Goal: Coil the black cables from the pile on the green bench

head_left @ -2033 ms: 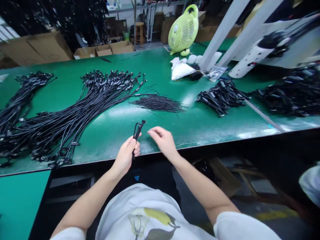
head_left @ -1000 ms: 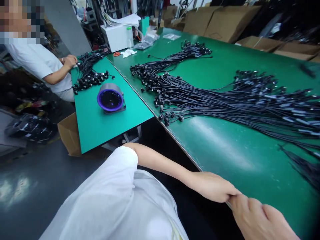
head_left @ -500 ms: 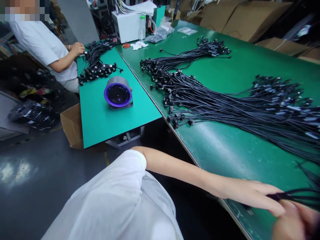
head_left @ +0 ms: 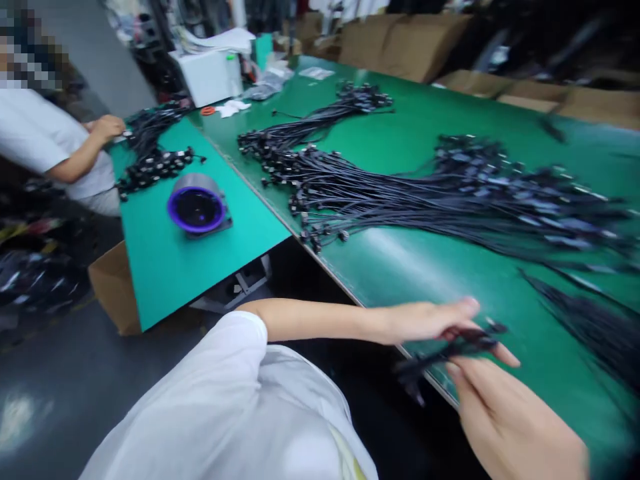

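Note:
A folded black cable (head_left: 463, 345), blurred by motion, is held between both hands above the front edge of the green table. My left hand (head_left: 430, 323) has it lying across the fingers, with the thumb raised above and a fingertip showing past it. From the near right side, my right hand (head_left: 520, 417) pinches the same cable between thumb and fingers. One end of the cable dangles beyond the table edge. On the right lies a loose bunch of black cables (head_left: 595, 327), and a large pile of black cables (head_left: 400, 200) spreads behind my hands.
A smaller cable bundle (head_left: 325, 117) lies farther back on the green table (head_left: 415, 267). On the adjoining table stands a round purple-rimmed device (head_left: 197, 208). A co-worker's hand (head_left: 110, 127) is beside another cable pile (head_left: 155, 163). Cardboard boxes (head_left: 400, 47) line the far side.
Both hands have moved left and nearer the table edge, bringing the cable with them. The view has turned right, so the tables and piles appear farther left.

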The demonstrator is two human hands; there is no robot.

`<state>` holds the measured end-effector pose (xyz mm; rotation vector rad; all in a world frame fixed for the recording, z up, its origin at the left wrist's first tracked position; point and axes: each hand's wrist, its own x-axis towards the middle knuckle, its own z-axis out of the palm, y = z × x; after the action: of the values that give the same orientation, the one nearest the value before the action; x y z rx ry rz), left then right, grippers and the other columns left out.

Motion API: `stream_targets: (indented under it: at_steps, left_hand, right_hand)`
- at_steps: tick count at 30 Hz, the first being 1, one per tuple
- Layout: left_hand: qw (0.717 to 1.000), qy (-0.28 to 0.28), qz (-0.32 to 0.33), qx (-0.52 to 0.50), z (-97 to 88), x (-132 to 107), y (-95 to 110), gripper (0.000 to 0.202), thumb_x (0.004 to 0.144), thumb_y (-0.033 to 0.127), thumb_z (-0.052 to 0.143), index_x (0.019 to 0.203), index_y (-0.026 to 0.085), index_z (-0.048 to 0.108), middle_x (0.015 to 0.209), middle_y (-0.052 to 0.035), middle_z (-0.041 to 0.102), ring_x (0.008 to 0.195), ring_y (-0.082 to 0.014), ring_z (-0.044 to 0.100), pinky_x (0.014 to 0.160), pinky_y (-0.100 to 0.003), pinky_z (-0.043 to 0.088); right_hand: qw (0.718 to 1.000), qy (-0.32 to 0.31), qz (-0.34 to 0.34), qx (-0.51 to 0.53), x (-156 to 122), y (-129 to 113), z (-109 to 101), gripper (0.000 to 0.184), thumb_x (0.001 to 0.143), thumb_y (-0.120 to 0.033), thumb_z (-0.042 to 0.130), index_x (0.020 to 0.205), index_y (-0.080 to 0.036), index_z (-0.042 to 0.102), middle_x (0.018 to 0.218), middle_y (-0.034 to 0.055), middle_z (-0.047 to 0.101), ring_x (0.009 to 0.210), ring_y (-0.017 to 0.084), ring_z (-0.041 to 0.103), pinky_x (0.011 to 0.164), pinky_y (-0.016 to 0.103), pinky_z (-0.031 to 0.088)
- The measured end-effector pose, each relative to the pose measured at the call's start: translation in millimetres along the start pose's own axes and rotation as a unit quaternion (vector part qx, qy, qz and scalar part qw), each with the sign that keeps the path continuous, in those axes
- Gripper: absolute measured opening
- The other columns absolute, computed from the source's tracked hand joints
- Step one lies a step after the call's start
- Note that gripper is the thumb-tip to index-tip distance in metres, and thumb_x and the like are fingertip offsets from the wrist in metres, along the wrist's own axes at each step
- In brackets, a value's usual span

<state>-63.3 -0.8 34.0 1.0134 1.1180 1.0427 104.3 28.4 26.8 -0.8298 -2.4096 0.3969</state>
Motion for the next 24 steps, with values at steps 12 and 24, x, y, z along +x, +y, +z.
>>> stream_targets:
  at_steps: [12,24]
  left_hand:
    - [0.998,0.008,0.065,-0.026,23.1,-5,-25,0.043,0.093,0.036,0.051,0.133,0.020,0.052,0.144,-0.0087,0.049,0.133,-0.0228,0.044,0.110,-0.035,0.036]
    - [0.978,-0.035,0.139,0.154,55.8,13,-56,0.074,0.090,0.020,0.051,0.154,0.025,0.015,0.163,-0.0053,0.009,0.150,-0.0212,0.006,0.122,-0.039,0.004]
  right_hand:
    - [0.968,0.082,0.186,0.145,-1,19,4,0.028,0.092,-0.034,0.043,0.070,-0.020,0.054,0.073,0.0026,0.058,0.070,0.015,0.051,0.068,0.028,0.038]
    - [0.948,0.085,0.226,0.209,-28,26,2,0.027,0.091,-0.028,0.038,0.112,-0.019,0.052,0.108,0.0112,0.059,0.099,0.022,0.056,0.089,0.038,0.047]
